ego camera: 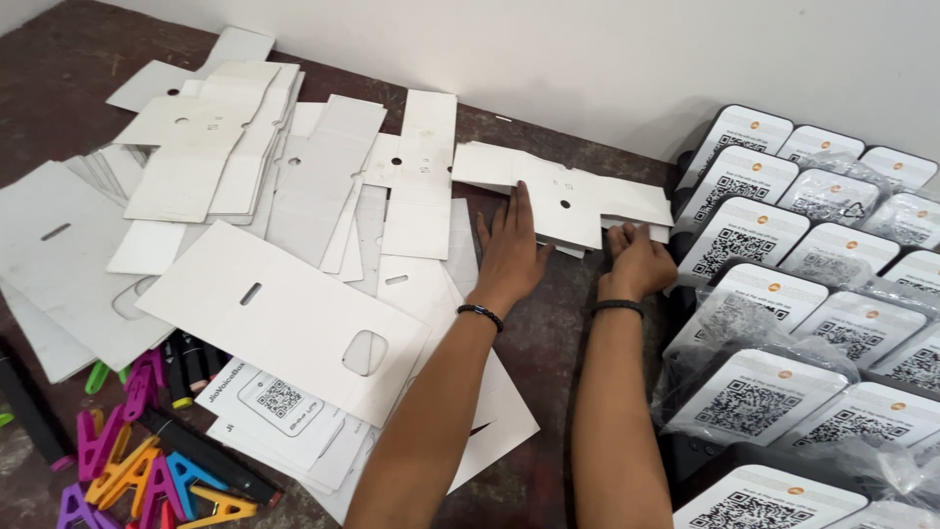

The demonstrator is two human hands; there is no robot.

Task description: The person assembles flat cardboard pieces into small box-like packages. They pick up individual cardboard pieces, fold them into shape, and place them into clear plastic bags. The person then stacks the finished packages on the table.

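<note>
A person's two bare forearms reach up from the bottom of the view across a dark brown tabletop (563,323) toward a flat, unfolded white cardboard box blank (563,196) that lies at the far side of the table, near a pale wall (587,59). The left hand (509,250) rests palm down with fingers spread flat over the blank's lower left edge, pressing on it. The right hand (638,260) is curled just beside it at the blank's lower right corner, fingers bent onto the cardboard edge; the grip itself is partly hidden, so it may be pinching a flap. Each wrist wears a thin black band. The blank is long and irregular in outline, with tabs and a small round hole near its middle, and it appears to sit on top of at least one more sheet. To the left, many similar white die-cut cardboard sheets (294,176) lie scattered and overlapping, some with slots and rounded window cutouts. At the lower left lie colourful plastic clips (137,470) and dark marker pens (206,456). Along the right side stand rows of black devices with white code cards (774,294) on their faces, several wrapped in clear plastic.
</note>
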